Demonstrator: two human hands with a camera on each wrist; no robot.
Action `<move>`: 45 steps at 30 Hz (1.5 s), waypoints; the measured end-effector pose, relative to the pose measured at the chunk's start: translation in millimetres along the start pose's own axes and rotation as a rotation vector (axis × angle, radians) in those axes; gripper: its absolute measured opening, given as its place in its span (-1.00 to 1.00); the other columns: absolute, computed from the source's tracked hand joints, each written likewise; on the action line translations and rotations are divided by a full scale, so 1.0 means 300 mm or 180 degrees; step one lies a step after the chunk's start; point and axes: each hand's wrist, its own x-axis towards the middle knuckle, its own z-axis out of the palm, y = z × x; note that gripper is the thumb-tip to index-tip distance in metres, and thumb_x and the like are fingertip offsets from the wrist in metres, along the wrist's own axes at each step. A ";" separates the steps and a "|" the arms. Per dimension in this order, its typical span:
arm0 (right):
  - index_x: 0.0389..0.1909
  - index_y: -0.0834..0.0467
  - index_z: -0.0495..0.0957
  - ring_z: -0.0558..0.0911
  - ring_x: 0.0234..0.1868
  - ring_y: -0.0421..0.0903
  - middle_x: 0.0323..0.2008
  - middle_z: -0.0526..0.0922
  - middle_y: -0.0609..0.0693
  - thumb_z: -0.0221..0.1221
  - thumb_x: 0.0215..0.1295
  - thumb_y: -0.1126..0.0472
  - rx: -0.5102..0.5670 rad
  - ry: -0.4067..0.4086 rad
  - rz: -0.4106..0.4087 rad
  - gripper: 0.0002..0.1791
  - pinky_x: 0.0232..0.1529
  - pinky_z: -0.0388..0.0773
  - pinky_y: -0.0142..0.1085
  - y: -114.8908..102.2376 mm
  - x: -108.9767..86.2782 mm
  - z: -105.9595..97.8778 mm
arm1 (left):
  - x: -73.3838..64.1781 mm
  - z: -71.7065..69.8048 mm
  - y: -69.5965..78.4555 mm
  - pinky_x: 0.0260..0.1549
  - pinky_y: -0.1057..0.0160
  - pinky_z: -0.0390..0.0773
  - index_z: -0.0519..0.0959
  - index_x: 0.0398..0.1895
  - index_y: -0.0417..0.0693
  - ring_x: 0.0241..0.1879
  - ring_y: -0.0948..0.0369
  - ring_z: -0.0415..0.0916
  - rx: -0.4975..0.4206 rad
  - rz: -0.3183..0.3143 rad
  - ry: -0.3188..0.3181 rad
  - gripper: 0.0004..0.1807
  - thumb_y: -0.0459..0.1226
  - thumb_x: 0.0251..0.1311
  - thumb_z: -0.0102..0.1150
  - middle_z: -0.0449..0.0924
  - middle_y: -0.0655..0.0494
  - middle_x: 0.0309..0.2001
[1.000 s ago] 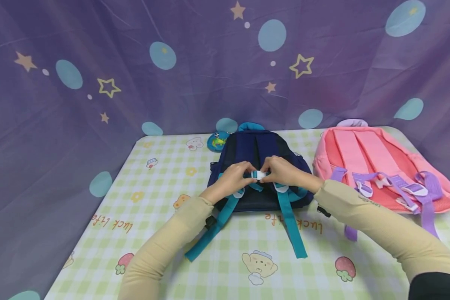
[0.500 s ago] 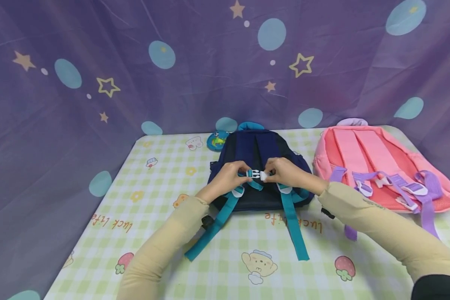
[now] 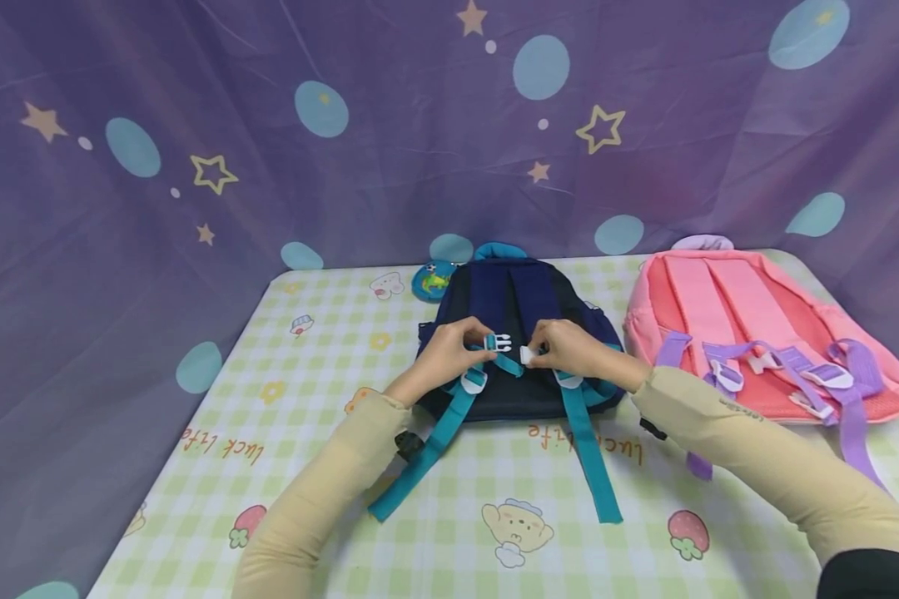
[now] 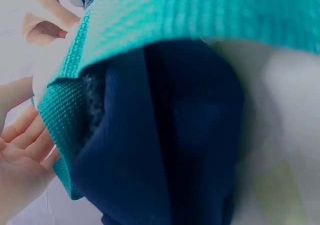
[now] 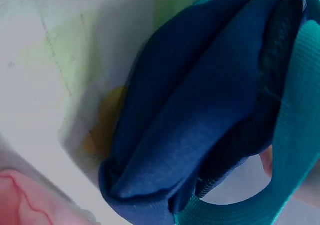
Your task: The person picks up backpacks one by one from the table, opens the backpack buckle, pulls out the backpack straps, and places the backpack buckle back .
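While both forearms, in beige sleeves (image 3: pixel 757 457), reach forward over the checked tablecloth (image 3: pixel 412 541), the two hands stand apart above the lower back panel of the navy backpack (image 3: pixel 520 312). The left hand (image 3: pixel 449 351) is bent in from the left and pinches the teal-strapped pronged half (image 3: pixel 499 343) of a white side-release buckle between thumb and fingertips, its prongs facing right. Just across a gap, the right hand (image 3: pixel 568 345) pinches the white socket half (image 3: pixel 526 355), its knuckles uppermost. The backpack lies on the tablecloth, straps up, left of the pink backpack (image 3: pixel 697 291), with two teal strap tails (image 3: pixel 590 453) trailing toward the person.

One second ago the buckle halves were joined; half a second ago the prongs showed right beside the socket. Now the dark panel shows between them, and the left hand has shifted slightly leftward.
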 end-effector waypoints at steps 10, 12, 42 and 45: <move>-0.30 0.40 0.70 0.59 -0.40 -0.06 -0.35 0.61 0.10 0.38 0.11 0.34 0.0083 -0.0051 0.0056 -0.81 -0.37 0.57 -0.28 0.004 -0.002 0.010 | -0.013 -0.015 -0.012 -0.17 0.20 0.60 0.60 -0.12 -0.22 -0.14 0.03 0.64 -0.0114 -0.0037 0.0201 -0.74 -0.36 0.13 0.37 0.67 -0.10 -0.16; -0.29 0.40 0.70 0.59 -0.39 -0.06 -0.35 0.61 0.10 0.39 0.11 0.34 0.0090 -0.0050 0.0073 -0.80 -0.37 0.56 -0.29 0.006 -0.004 0.011 | -0.016 -0.021 -0.010 -0.15 0.19 0.60 0.59 -0.11 -0.23 -0.13 0.02 0.63 -0.0138 -0.0037 0.0216 -0.74 -0.36 0.13 0.37 0.67 -0.11 -0.15; -0.11 0.42 0.65 0.57 -0.29 -0.03 -0.27 0.62 0.11 0.39 0.13 0.30 0.0344 -0.0147 0.0074 -0.66 -0.30 0.56 -0.28 0.013 -0.009 0.006 | -0.032 -0.068 0.005 -0.11 0.16 0.59 0.55 -0.15 -0.30 -0.12 -0.05 0.61 -0.0666 -0.0050 0.0383 -0.73 -0.46 0.08 0.36 0.66 -0.19 -0.14; -0.03 0.43 0.61 0.59 -0.21 0.03 -0.18 0.64 0.16 0.39 0.14 0.26 0.0491 -0.0204 0.0142 -0.58 -0.24 0.58 -0.23 0.011 -0.006 -0.009 | -0.030 -0.069 0.002 -0.10 0.16 0.59 0.56 -0.15 -0.30 -0.11 -0.05 0.61 -0.0750 -0.0079 0.0365 -0.73 -0.46 0.07 0.36 0.66 -0.19 -0.13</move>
